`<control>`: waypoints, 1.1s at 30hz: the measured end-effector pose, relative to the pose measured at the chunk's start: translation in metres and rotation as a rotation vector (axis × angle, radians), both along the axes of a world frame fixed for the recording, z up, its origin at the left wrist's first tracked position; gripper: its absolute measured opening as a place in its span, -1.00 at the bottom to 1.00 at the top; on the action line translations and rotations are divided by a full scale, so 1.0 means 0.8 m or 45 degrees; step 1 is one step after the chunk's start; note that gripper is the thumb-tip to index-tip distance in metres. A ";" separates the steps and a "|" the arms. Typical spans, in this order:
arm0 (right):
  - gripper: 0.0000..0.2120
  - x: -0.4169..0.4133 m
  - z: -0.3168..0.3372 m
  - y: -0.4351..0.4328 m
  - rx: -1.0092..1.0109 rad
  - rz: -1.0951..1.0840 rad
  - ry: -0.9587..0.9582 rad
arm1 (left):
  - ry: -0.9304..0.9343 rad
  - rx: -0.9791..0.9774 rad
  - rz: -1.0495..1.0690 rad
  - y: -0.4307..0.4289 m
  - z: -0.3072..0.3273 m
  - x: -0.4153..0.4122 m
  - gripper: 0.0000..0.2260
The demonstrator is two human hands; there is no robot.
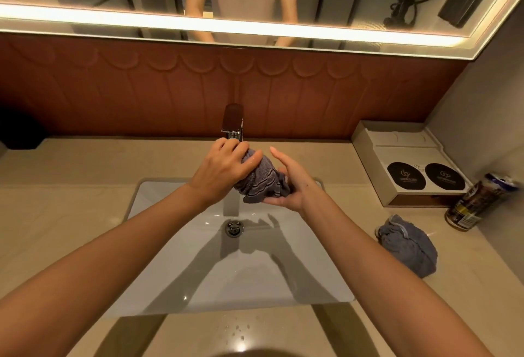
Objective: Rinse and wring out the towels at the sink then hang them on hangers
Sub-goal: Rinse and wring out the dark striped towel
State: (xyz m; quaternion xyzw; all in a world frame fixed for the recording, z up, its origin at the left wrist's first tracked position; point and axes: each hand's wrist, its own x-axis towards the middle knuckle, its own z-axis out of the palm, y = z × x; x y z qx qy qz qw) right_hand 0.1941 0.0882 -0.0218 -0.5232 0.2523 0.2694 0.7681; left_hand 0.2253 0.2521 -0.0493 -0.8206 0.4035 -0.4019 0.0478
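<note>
Towel [261,180] grey, striped, bunched, above sink [255,285]

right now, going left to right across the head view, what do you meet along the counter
dark object → left hand → striped towel, held over the sink → right hand → balled grey towel on the counter → can

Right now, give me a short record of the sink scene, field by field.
left hand: grips the striped towel from above
right hand: open palm, cupped under the striped towel
striped towel: bunched, held over the sink, by the tap
second towel: bunched on the counter, right of the sink
also on counter: can, box
hangers: none in view
</note>
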 end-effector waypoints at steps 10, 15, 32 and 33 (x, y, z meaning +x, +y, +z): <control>-0.47 -0.013 -0.041 0.018 0.704 -0.163 -0.025 | -0.298 0.037 -0.409 -0.012 0.030 0.004 -0.79; -0.51 0.005 -0.020 -0.001 0.590 -0.239 -0.160 | -0.323 0.044 -0.362 -0.006 0.028 0.010 -0.79; -0.78 0.021 -0.014 -0.001 0.145 -0.556 -0.138 | 0.487 -0.167 0.163 -0.022 0.002 -0.006 -0.33; -0.82 0.023 -0.017 0.001 0.103 -0.598 -0.135 | 0.493 -0.163 0.167 -0.023 0.002 -0.007 -0.31</control>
